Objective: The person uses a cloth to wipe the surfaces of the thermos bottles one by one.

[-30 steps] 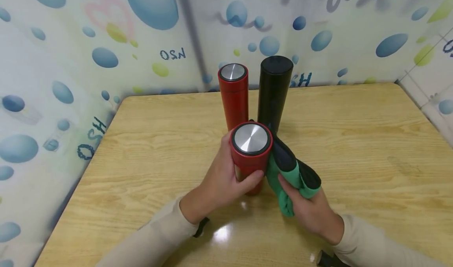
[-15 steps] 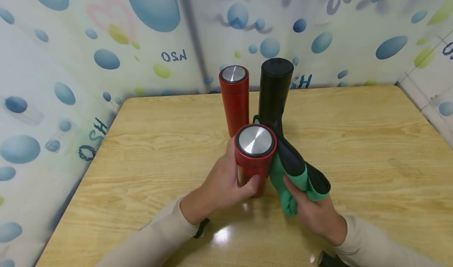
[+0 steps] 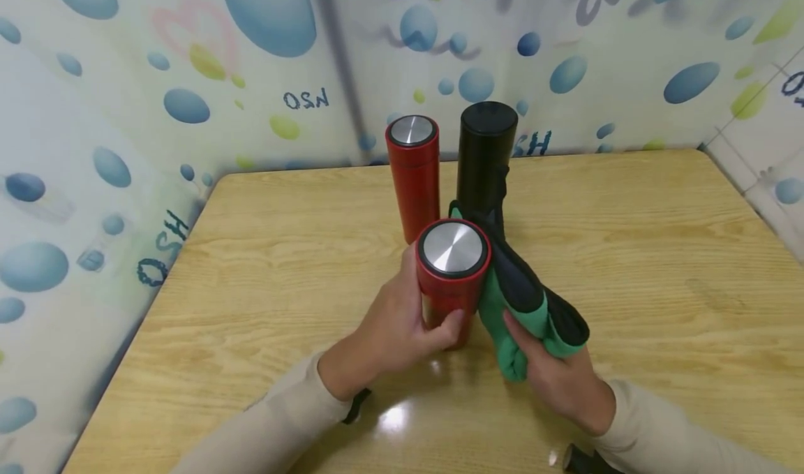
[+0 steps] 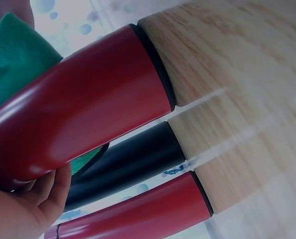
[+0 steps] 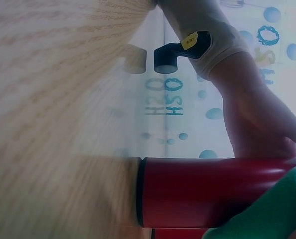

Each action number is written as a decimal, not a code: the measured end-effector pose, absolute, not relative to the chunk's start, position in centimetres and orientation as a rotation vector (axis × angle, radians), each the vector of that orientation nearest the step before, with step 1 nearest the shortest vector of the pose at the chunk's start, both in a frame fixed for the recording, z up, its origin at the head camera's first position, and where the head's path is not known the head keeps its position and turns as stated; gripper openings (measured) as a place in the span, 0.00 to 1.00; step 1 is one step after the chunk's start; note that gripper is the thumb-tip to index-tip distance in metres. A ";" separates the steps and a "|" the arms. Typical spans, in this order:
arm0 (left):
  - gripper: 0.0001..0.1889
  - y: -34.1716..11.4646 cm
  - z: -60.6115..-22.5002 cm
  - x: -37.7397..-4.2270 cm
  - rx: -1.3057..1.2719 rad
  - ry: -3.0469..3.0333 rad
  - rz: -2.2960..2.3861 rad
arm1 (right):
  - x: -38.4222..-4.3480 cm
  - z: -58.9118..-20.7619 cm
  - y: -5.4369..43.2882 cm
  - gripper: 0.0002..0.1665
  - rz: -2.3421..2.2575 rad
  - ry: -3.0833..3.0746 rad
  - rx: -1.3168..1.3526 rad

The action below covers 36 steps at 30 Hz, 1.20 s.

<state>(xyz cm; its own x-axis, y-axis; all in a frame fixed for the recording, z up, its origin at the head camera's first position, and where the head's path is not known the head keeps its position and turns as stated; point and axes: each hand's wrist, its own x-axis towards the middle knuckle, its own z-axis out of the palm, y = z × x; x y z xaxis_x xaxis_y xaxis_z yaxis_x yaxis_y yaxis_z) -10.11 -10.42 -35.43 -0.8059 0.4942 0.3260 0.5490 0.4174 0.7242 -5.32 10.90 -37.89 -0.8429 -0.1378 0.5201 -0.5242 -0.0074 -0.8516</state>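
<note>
My left hand (image 3: 396, 327) grips a red thermos flask (image 3: 449, 299) with a silver-topped lid, thumb across its front. The flask stands upright in the middle of the table, its black base ring showing in the left wrist view. A folded green cloth (image 3: 502, 327) with broad black edging is held in my right hand (image 3: 562, 383), thumb on top. The cloth lies along the flask's right side, and part of it reaches behind. In the right wrist view the cloth (image 5: 267, 211) overlaps the flask's body (image 5: 207, 189).
Behind stand a second red thermos flask (image 3: 414, 188) and a black flask (image 3: 480, 149), both upright and close together. The wooden table (image 3: 283, 264) ends at a wall covering (image 3: 251, 111) printed with blue drops. A black wrist-worn camera piece (image 3: 584, 460) shows below the right sleeve.
Over the second, the held flask and the cloth shift slightly right. A black edge of the cloth now rises in front of the black flask. The rear flasks stay put.
</note>
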 end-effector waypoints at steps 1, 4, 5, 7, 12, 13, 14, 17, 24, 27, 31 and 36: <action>0.42 -10.4 -35.4 -10.1 -0.958 -2.591 -1.364 | -5.3 -37.9 10.9 0.23 1.916 -1.985 0.682; 0.42 -10.4 -35.3 -10.2 -0.971 -2.585 -1.365 | -5.3 -37.7 10.9 0.20 1.896 -1.988 0.641; 0.42 -10.3 -35.3 -10.2 -0.974 -2.584 -1.361 | -5.3 -37.7 10.8 0.21 1.915 -1.972 0.639; 0.43 -10.3 -35.3 -10.1 -0.977 -2.586 -1.352 | -5.2 -37.7 10.8 0.21 1.920 -1.981 0.624; 0.43 -10.3 -35.3 -10.1 -0.967 -2.598 -1.338 | -5.2 -37.7 10.8 0.25 1.869 -2.023 0.630; 0.43 -10.3 -35.3 -10.1 -0.966 -2.599 -1.337 | -5.2 -37.7 10.8 0.27 1.875 -2.000 0.651; 0.43 -10.3 -35.2 -10.1 -0.964 -2.600 -1.335 | -5.3 -37.6 10.8 0.26 1.873 -2.000 0.665; 0.43 -10.3 -35.2 -10.1 -0.956 -2.602 -1.322 | -5.5 -37.5 10.8 0.25 1.887 -1.994 0.699; 0.44 -10.3 -35.5 -10.1 -0.961 -2.576 -1.255 | -5.5 -37.5 10.6 0.20 1.893 -2.032 0.669; 0.45 -10.3 -35.5 -10.2 -0.961 -2.570 -1.250 | -5.6 -37.7 10.5 0.26 1.949 -1.969 0.671; 0.46 -10.3 -35.5 -10.2 -0.948 -2.572 -1.250 | -5.6 -38.1 10.5 0.31 2.015 -1.919 0.680; 0.47 -10.3 -35.6 -10.1 -0.916 -2.569 -1.263 | -5.6 -38.1 10.6 0.31 2.045 -1.953 0.656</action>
<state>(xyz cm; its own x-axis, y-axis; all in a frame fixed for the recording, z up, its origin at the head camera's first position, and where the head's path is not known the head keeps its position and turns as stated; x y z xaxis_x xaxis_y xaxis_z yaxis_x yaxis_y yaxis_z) -10.11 -10.27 -35.61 -0.8058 0.4615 0.3710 0.5756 0.4635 0.6737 -5.61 10.59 -38.08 -0.8709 -0.1328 0.4732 -0.4666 -0.0790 -0.8809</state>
